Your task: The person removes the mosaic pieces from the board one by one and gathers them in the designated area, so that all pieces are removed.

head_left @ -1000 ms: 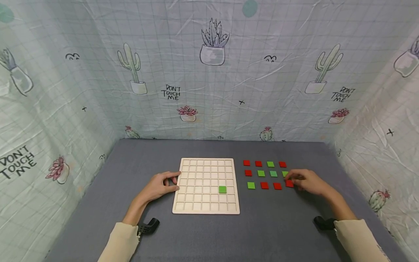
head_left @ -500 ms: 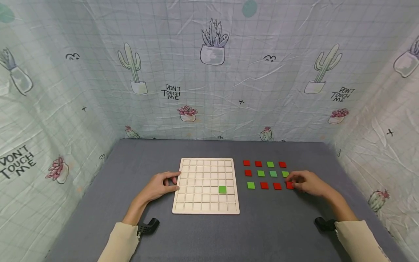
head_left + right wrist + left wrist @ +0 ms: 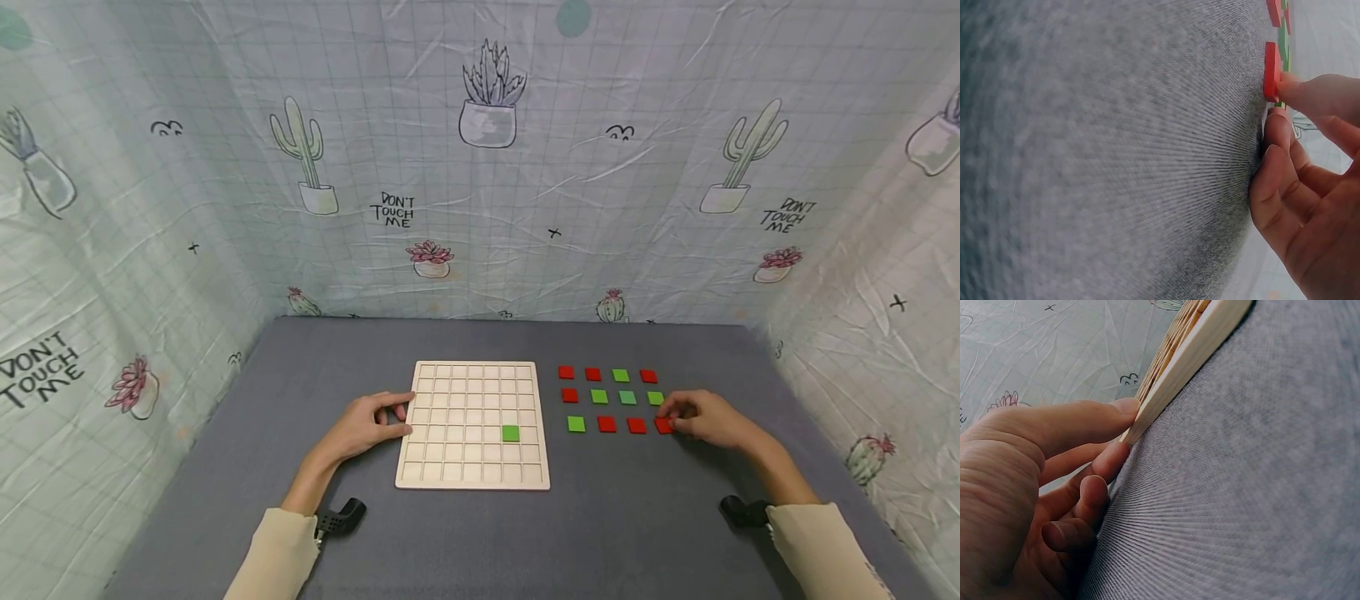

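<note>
A pale wooden grid board (image 3: 450,477) lies on the grey table, with one green tile (image 3: 511,433) in a cell right of its middle. My left hand (image 3: 370,425) touches the board's left edge, thumb and forefinger tips apart along it. In the left wrist view the thumb (image 3: 1079,422) lies nearly straight against the wooden edge (image 3: 1172,381), and the other fingers curl loosely below. To the right, my right hand (image 3: 705,417) pinches a red tile (image 3: 663,426) at the near right end of the rows. Its thumb meets that red tile (image 3: 1270,72) in the right wrist view.
Rows of loose square tiles lie right of the board, several red ones (image 3: 607,424), several green ones (image 3: 576,424) and a bluish-green one (image 3: 627,397). A printed cloth (image 3: 510,208) hangs around the back and sides of the table (image 3: 480,542).
The red tile at my right fingers was tilted and slightly farther back one second ago; now it lies lower, in line with its row. My left hand and the board stay put.
</note>
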A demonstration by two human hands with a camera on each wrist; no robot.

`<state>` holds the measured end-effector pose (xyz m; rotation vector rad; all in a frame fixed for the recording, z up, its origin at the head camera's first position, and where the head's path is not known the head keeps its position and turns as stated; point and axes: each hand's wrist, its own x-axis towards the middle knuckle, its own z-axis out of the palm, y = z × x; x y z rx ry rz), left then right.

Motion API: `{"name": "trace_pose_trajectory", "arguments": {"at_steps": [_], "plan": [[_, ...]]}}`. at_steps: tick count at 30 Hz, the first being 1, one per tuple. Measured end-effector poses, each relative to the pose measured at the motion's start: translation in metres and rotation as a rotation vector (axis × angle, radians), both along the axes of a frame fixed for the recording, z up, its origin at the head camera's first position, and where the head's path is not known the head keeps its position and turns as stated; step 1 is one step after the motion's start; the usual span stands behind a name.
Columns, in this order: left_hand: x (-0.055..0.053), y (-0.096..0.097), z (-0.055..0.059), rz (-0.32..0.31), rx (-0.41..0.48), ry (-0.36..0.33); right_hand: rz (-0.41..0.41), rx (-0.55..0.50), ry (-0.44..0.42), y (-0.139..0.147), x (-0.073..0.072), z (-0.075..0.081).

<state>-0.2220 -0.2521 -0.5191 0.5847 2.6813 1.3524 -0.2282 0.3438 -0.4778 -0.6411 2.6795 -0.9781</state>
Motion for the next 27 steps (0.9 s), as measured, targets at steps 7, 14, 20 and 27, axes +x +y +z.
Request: {"name": "trace_pose_trajectory", "arguments": {"at_steps": [7,14,20,27], "plan": [[-0.0008,-0.0007,0.0004,-0.001,0.011,-0.003,-0.002,0.015,-0.013,0.0009,-0.0018,-0.0001],[-0.0001,0.0006,0.0025,0.008,0.016,-0.025,-0.012,0.014,-0.017,0.0017,-0.0016,-0.0021],[-0.0003,-0.0007,0.0019,0.001,0.025,-0.018,-0.034,0.012,-0.023,0.0010,-0.0012,-0.0025],[-0.0013,-0.0005,0.0010,0.002,0.008,-0.013,-0.037,0.007,-0.017,-0.0002,0.0005,0.0000]]}}
